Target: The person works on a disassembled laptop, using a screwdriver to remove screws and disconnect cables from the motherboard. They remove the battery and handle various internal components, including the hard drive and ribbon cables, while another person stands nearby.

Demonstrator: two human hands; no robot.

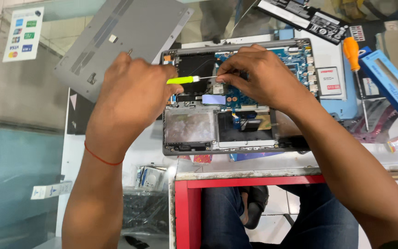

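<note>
An opened grey laptop [236,146] lies bottom-up on the counter, its blue circuit board and black parts exposed. My left hand [132,94] grips a small screwdriver with a yellow-green handle [183,80]; its thin shaft points right toward the board's middle. My right hand [259,74] rests over the board, its fingertips pinched at the screwdriver's tip beside a small component. A red thread circles my left wrist. What the right fingers pinch is too small to tell.
The laptop's removed grey bottom cover [116,41] lies at the back left. An orange-handled screwdriver [353,55], a small boxed drive [330,80], a blue box [390,85] and a black battery [305,16] sit to the right. The counter's red frame [249,182] runs below.
</note>
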